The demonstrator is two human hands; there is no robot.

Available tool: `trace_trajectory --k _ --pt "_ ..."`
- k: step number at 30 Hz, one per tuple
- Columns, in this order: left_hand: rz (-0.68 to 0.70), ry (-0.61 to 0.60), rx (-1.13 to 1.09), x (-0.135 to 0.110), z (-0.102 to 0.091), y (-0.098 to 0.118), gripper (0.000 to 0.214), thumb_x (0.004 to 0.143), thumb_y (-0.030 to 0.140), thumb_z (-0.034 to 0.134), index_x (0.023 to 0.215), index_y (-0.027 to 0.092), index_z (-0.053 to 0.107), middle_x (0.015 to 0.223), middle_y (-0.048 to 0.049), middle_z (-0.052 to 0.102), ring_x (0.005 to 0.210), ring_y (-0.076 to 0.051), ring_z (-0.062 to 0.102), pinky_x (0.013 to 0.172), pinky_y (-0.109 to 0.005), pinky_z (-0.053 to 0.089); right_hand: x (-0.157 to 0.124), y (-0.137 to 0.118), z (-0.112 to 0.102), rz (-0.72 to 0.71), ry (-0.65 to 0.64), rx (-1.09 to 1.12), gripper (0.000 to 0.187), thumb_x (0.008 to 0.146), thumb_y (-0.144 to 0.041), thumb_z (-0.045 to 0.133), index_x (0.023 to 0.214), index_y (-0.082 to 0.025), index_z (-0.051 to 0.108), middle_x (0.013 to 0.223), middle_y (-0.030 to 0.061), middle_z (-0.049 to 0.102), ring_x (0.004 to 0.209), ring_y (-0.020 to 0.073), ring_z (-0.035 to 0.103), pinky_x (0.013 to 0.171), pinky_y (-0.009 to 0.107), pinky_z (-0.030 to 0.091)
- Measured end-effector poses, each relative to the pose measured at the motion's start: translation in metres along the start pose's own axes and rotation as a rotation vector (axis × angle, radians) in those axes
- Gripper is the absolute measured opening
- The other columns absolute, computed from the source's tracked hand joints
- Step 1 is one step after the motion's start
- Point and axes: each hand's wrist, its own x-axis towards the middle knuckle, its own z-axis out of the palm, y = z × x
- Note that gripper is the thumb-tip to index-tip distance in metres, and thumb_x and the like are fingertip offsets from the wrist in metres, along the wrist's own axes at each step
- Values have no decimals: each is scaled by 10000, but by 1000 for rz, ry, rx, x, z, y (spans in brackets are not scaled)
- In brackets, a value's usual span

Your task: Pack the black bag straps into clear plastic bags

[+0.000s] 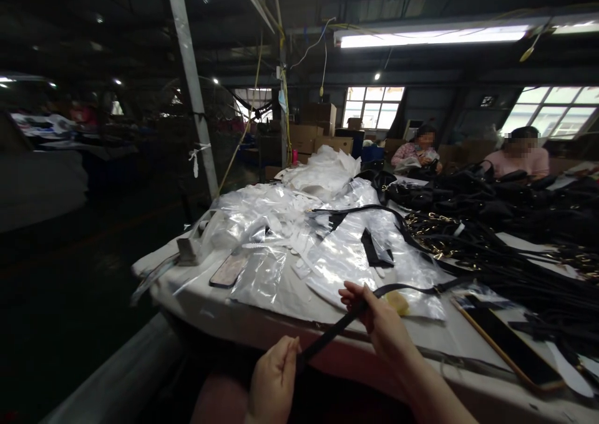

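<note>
A long black strap runs slantwise between my two hands, in front of the table's near edge. My left hand is closed around its lower end, low in the view. Farther up and to the right, my right hand grips the strap between thumb and fingers. From there the strap carries on over the tabletop toward a heap of black straps with gold-coloured metal fittings. Just beyond my right hand lies a small yellow piece, partly covered by that hand and the strap.
Clear plastic bags and a pile of white sheets cover the table's middle. One phone lies at left, another at right. Black bags are heaped at the far right, near two people. A metal post rises at left.
</note>
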Motion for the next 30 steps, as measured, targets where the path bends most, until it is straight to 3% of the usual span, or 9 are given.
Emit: trace_trajectory --k 4,8,13,15,19,22,24,27,30 --pt "-24 -76 5 6 8 17 398 1001 329 354 660 199 514 579 4 575 532 -120 549 520 -201 369 -9 13 18 54 -189 -110 590 774 -648 650 1113 -174 735 1077 125 752 1026 299 678 993 480 453" --pt "-64 -4 -30 18 19 36 379 997 297 331 697 195 538 667 -35 633 626 -145 600 593 -222 406 -34 34 41 74 -345 -224 523 815 -608 628 1172 -235 710 1203 78 707 1177 293 599 1038 449 420" --pt "-95 -22 -20 19 8 27 386 1003 324 345 714 198 567 675 -27 641 630 -142 594 589 -227 383 -4 21 8 79 -40 -2 471 762 -590 694 1046 -219 747 1016 78 765 1035 273 668 1008 430 446" --pt "-123 -37 -6 18 6 24 411 1005 342 342 681 199 551 627 -17 618 593 -138 577 561 -229 360 8 14 -4 61 36 -11 476 760 -599 692 1051 -225 743 1050 82 760 1033 266 668 1020 421 432" --pt "-108 -109 -36 21 17 33 411 1006 334 336 683 197 550 613 -14 609 578 -136 567 568 -234 361 -7 16 8 73 -194 -218 570 834 -646 572 1258 -273 650 1226 81 698 1173 274 601 1069 434 380" --pt "-107 -70 -67 25 26 38 401 999 314 338 688 192 560 672 -36 645 623 -144 585 592 -237 382 -26 24 26 143 -397 -288 524 869 -610 547 1291 -309 625 1294 43 660 1222 268 570 1061 406 399" --pt "-137 -66 -97 26 26 36 403 999 325 335 721 188 592 673 -37 649 629 -145 592 593 -232 397 -28 30 28 210 -372 -262 516 853 -598 574 1274 -308 639 1261 35 679 1175 281 602 1010 405 450" --pt "-181 -106 -105 26 18 27 413 1000 361 336 754 190 621 579 -4 599 564 -135 569 554 -218 389 -14 35 16 274 -216 -141 507 817 -621 595 1161 -265 703 1094 51 748 1070 285 659 950 415 497" --pt "-184 -125 -53 30 12 24 428 997 374 349 693 195 592 526 11 553 534 -131 548 537 -216 370 3 31 8 223 -117 -78 453 777 -594 658 1044 -236 736 1005 69 767 1027 271 676 958 420 492"
